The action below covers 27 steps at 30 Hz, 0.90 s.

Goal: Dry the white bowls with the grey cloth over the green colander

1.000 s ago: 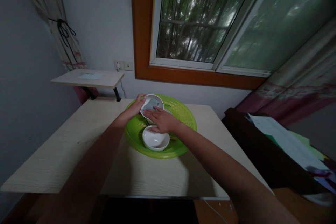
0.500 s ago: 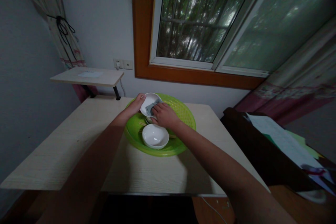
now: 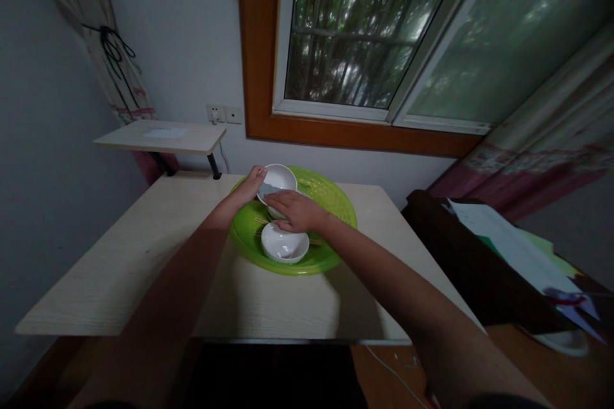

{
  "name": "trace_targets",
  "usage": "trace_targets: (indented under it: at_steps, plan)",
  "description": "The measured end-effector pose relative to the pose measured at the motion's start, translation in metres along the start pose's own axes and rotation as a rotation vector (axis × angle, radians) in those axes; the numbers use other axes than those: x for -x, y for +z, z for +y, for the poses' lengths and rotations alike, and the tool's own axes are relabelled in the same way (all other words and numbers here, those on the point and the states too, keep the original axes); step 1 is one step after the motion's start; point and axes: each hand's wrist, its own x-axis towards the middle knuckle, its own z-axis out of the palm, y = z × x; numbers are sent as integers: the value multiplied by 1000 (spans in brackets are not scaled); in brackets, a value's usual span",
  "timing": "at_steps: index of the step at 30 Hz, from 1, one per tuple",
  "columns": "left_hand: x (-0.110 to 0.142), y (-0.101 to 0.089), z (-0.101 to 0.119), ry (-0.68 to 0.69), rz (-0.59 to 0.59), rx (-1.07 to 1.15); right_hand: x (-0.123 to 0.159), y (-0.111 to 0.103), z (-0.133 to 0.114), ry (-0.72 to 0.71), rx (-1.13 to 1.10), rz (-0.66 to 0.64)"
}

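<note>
A white bowl (image 3: 283, 175) is tilted over the far left part of a green plastic basket (image 3: 338, 204). My left hand (image 3: 249, 186) grips this bowl by its left rim. Inside the bowl lies a grey-green cloth (image 3: 267, 189), pressed under the fingers of my right hand (image 3: 298, 209), which partly hide it. A second white bowl (image 3: 284, 246) stands upright in the basket, just below my right hand. More white dishware shows in part beneath the held bowl. Thin chopsticks (image 3: 261, 221) lie in the basket, mostly covered by bowls and hand.
The basket sits on a pale wooden table (image 3: 167, 255). A small raised shelf (image 3: 192, 135) with a paper stands at the back left. Behind are a wall socket (image 3: 215, 114) and a window. Papers (image 3: 508, 249) lie on a dark surface at the right.
My right hand bunched the cloth toward the bowl's right side, then moved back left and down across it with straighter fingers. My left hand keeps its hold on the tilted bowl.
</note>
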Motion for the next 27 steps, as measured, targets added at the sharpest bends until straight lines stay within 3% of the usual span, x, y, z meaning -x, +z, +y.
trace_targets:
  at_steps: [8, 17, 27]
  plan:
    - [2, 4, 8, 40, -76, -17, -1, 2, 1, 125, 150, -62]
    - [0, 3, 6, 3, -6, 27, -4, -10, 0, 263, 220, -56]
    - [0, 0, 1, 30, 14, 8, -2, -6, -6, 16, 40, -14]
